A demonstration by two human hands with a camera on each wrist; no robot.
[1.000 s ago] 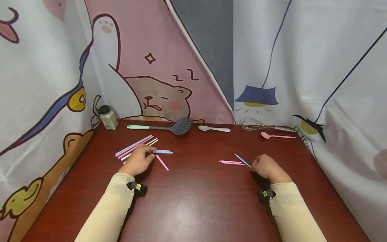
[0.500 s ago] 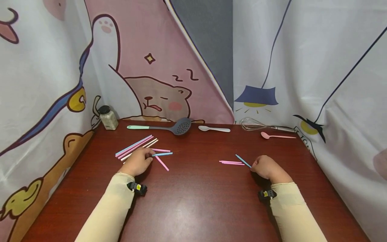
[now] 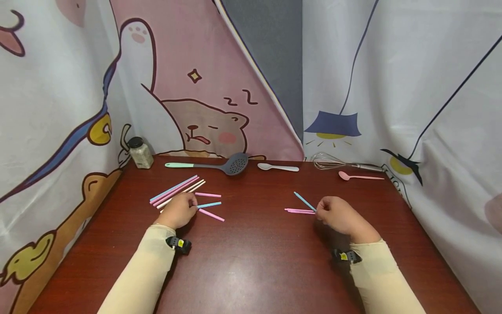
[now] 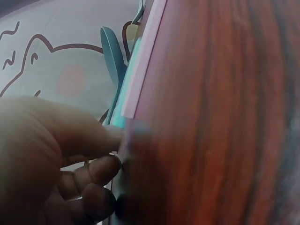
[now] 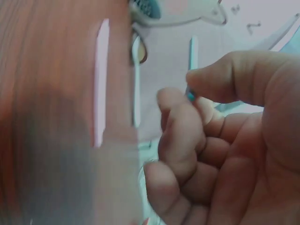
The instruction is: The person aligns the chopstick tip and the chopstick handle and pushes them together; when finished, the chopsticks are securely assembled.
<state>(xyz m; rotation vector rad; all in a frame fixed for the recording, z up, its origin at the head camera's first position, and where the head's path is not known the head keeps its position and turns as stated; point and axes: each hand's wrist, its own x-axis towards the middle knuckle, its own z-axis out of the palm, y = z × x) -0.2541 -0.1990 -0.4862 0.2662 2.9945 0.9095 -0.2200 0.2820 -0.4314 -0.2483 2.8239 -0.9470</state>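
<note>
In the head view my right hand (image 3: 338, 214) pinches one end of a short blue straw (image 3: 303, 200), its free end pointing up-left. The right wrist view shows that blue straw (image 5: 193, 49) between thumb and fingertips. Two short pink straws (image 3: 300, 211) lie side by side on the table, just left of that hand. On the other side, my left hand (image 3: 179, 211) pinches the near end of another short blue straw (image 3: 209, 205). Short pink straws lie above (image 3: 208, 195) and below (image 3: 212, 215) it. The left fingertips are partly hidden in the head view.
Several longer blue, pink and cream straws (image 3: 172, 192) lie beyond the left hand. Along the back edge are a lidded jar (image 3: 141, 153), a slotted skimmer (image 3: 235, 164), a white spoon (image 3: 278, 167), a whisk (image 3: 345, 164) and a pink spoon (image 3: 361, 176). Printed curtains (image 3: 196, 126) enclose the table.
My right hand has moved left with its blue straw, nearer the pink pair. The left hand's blue straw has shifted toward me and tilted, and the pink straw below it has turned flatter.
</note>
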